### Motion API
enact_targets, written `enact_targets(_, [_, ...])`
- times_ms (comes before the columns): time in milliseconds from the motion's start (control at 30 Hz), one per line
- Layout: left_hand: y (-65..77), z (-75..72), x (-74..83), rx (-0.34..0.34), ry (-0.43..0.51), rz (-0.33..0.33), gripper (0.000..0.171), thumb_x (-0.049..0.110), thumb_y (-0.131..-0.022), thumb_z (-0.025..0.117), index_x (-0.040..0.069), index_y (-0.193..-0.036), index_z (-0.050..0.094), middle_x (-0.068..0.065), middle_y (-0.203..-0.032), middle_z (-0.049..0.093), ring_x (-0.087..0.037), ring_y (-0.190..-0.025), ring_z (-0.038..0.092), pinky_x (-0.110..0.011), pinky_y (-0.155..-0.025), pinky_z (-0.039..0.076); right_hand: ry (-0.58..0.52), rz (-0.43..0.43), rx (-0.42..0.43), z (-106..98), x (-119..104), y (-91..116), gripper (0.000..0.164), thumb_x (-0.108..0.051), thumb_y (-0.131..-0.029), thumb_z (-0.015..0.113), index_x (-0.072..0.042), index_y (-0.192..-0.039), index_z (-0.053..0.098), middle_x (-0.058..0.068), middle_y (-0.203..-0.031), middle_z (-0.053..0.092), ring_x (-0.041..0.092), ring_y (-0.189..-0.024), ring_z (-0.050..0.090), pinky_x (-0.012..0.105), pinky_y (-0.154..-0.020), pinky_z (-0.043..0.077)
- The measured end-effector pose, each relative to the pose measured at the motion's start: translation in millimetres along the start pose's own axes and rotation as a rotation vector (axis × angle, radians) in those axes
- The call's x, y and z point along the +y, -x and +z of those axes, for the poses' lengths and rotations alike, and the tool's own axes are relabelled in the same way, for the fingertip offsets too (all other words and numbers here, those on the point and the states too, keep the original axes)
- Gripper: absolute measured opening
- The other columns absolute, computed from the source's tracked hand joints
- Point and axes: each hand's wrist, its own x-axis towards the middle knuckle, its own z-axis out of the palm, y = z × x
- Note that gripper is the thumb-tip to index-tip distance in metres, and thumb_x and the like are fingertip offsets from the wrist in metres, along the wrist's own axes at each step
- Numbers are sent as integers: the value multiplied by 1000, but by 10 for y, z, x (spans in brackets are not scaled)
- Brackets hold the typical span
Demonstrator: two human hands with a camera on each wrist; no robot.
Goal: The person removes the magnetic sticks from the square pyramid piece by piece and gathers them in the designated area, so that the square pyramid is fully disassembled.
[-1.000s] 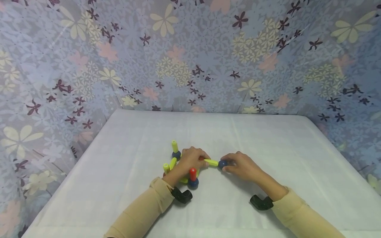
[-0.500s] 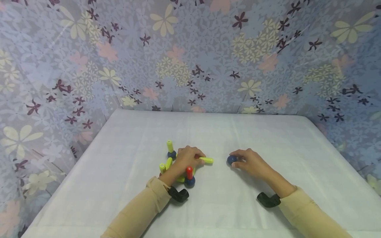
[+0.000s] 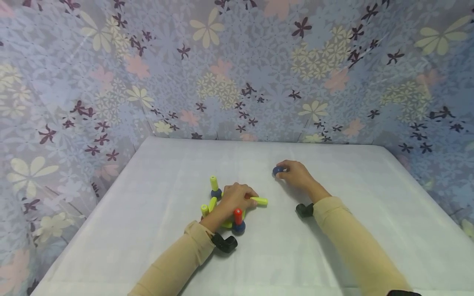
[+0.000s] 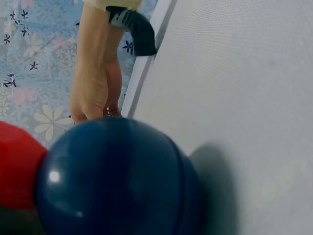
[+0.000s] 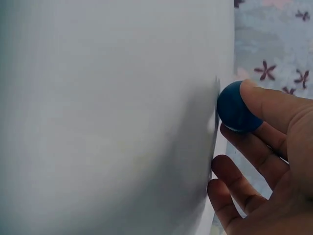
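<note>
The yellow stick (image 3: 260, 201) is pointed to the person's right, with its long axis laid almost level from side to side, low over the counter (image 3: 285, 263). Its left end is pinched by the curled fingers of the left hand (image 3: 234, 199). The blue ball (image 3: 277, 171), round all over, is held farther back and to the right, well apart from the stick. It is pinched between the thumb and fingertips of the right hand (image 3: 298, 176), and the other fingers are left loosely bent. Whether the counter is touched by the ball cannot be told. Near the left arm, an upright red stick (image 3: 238, 216) is held up by a dark ball (image 3: 238, 227); at the back, a tall yellow peg (image 3: 214, 183) is held up by a small ball (image 3: 216, 193). The toy's middle is hidden by the left hand. Behind, a flowered cloth (image 3: 222, 82) is seen.
</note>
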Motion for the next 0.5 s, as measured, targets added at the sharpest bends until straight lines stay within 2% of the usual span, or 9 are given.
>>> enact_targets(233, [-8, 20, 6, 2, 6, -12, 21, 29, -83, 71, 22, -103, 73, 2, -107, 71, -19, -105, 57, -44, -97, 33, -19, 13, 38, -22, 86, -112, 45, -26, -90, 62, -8, -130, 53, 17, -128, 59, 34, -114, 55, 45, -91, 46])
enact_targets(400, [-15, 3, 6, 0, -11, -19, 22, 29, -81, 72, 23, -103, 73, 3, -100, 71, -16, -94, 54, -42, -94, 34, -22, 9, 37, -26, 87, -135, 47, -26, -90, 62, -7, -131, 52, 17, -128, 59, 35, -114, 55, 46, -93, 45])
enact_targets(500, [-14, -9, 3, -5, -7, -17, 26, 30, -81, 72, 23, -106, 72, 2, -102, 71, -16, -95, 54, -42, -94, 35, -26, 7, 30, -30, 87, -142, 50, -27, -89, 62, -7, -133, 51, 17, -129, 58, 34, -115, 55, 46, -93, 45])
